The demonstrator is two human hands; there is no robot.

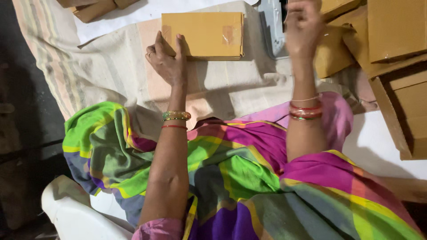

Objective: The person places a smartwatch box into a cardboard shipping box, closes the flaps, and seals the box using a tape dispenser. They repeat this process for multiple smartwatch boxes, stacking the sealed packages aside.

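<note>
A closed cardboard box [203, 34], already taped at one end, lies on the striped cloth [111, 66]. Its near-left corner is pressed by the left hand [167, 60], fingers flat. Right of the box, the right hand [303, 27] is raised (blurred; grip cannot be told). More boxes [391, 31] are stacked further right.

Cardboard, cloth and glossy bangles

The flat box [202, 34] is matt brown cardboard with shiny clear tape patches; the striped sheet [111, 66] under it is soft, creased woven cloth; the stacked boxes [391, 40] are the same dull cardboard; the bangles [306, 111] gleam.
</note>
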